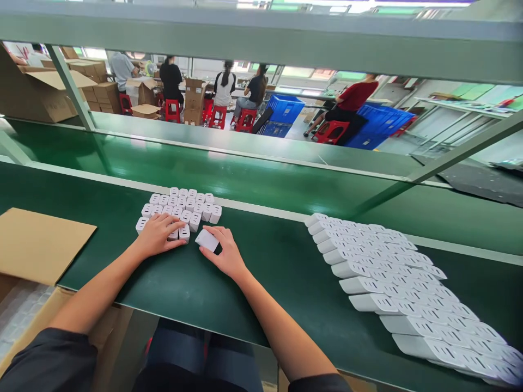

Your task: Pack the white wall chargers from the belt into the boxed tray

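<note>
Small white charger blocks (190,204) with dark slots on top stand upright in a cluster on the green work table (180,288). My left hand (159,233) rests over the front of this cluster, fingers spread across several blocks, thumb by the nearest one. Between the thumb and fingers of my right hand (225,253) is one white charger block (207,240), tilted so a plain side faces up. It is a little to the right of the cluster, apart from it. Whether it touches the table I cannot tell.
A large slanted array of similar white blocks (388,277) stands on the right. At left lies a flat cardboard sheet (44,245). A green conveyor belt (245,174) runs behind the pale rail. Beyond it, several people sit on red stools near blue crates (284,109) and cardboard boxes.
</note>
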The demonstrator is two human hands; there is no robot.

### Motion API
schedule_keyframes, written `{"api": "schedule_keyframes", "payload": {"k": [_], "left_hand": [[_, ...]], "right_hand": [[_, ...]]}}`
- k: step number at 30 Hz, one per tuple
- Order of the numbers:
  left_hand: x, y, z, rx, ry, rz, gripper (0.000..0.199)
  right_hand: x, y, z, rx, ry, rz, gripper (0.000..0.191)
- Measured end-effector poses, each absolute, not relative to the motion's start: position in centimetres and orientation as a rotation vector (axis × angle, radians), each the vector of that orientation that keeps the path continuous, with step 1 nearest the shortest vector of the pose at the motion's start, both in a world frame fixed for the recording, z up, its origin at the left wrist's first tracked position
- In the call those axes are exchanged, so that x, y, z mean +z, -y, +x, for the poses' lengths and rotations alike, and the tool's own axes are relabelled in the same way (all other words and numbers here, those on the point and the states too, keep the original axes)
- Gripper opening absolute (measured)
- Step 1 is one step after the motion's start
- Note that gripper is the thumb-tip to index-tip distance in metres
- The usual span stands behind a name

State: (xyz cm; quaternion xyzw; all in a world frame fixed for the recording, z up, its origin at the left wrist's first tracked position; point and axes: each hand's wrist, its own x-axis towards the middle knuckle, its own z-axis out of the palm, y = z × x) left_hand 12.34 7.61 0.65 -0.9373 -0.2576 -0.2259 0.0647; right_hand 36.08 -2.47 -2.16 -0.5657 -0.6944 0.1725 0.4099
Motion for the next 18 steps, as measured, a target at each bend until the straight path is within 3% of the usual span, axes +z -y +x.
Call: {"api": "schedule_keyframes", "payload": {"k": [4,9,14,18], "left_hand": [[0.5,-7.6,12.2,-0.692,0.750,-2.829,0.041],[-0.2,-7.8,12.1,-0.724,0.714,-2.773,0.044],[-0.8,-7.9,12.3,-0.762,0.647,-2.699,0.044],[-0.4,-8.2,11.8,-0.839,0.564,-2.644,0.047]], "right_hand": [[-2.9,1.9,35.8,0.491,1.737,-1.339,0.044],[-3.9,1.6,35.3,0.483,1.690,-1.339,0.061],[-4.4,1.4,35.0,0.545,1.721,-1.240,0.056],[-1.8,2.2,35.0,0.444,1.724,-1.279,0.053]]}}
